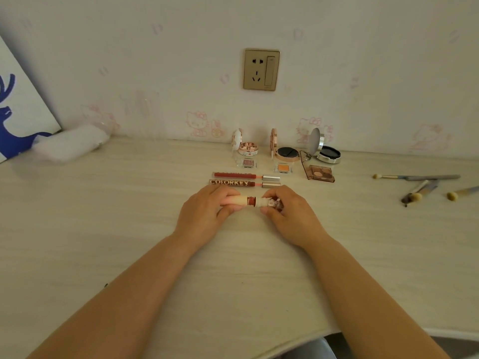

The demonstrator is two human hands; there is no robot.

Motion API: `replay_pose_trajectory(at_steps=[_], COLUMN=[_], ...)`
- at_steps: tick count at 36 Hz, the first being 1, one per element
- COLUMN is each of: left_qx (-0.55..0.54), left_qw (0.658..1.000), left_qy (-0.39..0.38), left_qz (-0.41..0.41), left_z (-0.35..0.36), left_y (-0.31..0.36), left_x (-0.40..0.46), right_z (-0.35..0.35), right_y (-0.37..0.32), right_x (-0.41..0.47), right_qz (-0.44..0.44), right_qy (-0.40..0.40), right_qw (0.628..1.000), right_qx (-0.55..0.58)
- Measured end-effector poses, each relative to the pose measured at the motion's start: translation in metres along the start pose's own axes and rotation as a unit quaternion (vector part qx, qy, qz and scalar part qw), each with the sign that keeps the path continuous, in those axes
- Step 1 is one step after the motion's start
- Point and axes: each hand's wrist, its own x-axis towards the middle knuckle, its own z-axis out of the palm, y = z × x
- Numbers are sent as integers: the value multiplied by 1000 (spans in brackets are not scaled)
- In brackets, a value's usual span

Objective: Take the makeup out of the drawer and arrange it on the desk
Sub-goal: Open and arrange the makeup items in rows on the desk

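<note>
Two bare hands meet at the middle of a pale, wood-grain bench, holding one small lip-colour tube between them. The tube lies level, its long axis running left to right. It has a cream body on the left, a dark red band in the middle and a clear, faceted cap on the right. The left hand curls its fingers and thumb round the cream end. The right hand pinches the clear cap between thumb and fingertips.

Just behind the hands lie two long red lip-gloss tubes with silver caps, parallel to each other, caps pointing right; the nearer one reads COLORKEY.

Further back stand three round compacts, lids raised. In front of them sit two small clear square eyeshadow pots, one pink and one orange, and one brown eyeshadow palette.

Well to the right lie several makeup brushes; the exact count is unclear. One gold wall socket sits on the wall above. At far left are a white cloth bundle and a white board with a blue deer.
</note>
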Motion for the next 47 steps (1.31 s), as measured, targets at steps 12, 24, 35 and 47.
replay_pose_trajectory(at_steps=[12, 24, 35, 47], left_qx=[7, 33, 37, 36], left_qw=[999, 998, 997, 996], left_qy=[-21, -14, -19, -28], left_qz=[-39, -50, -68, -82], left_z=[2, 8, 9, 8], left_y=[-17, -22, -26, -24], left_x=[31, 32, 32, 33], right_z=[-6, 9, 10, 10], right_y=[10, 20, 23, 23], right_x=[37, 34, 36, 37], right_qz=[-19, -18, 6, 21], right_qy=[20, 14, 5, 2], right_qw=[998, 996, 996, 996], right_qx=[-50, -81, -84, -84])
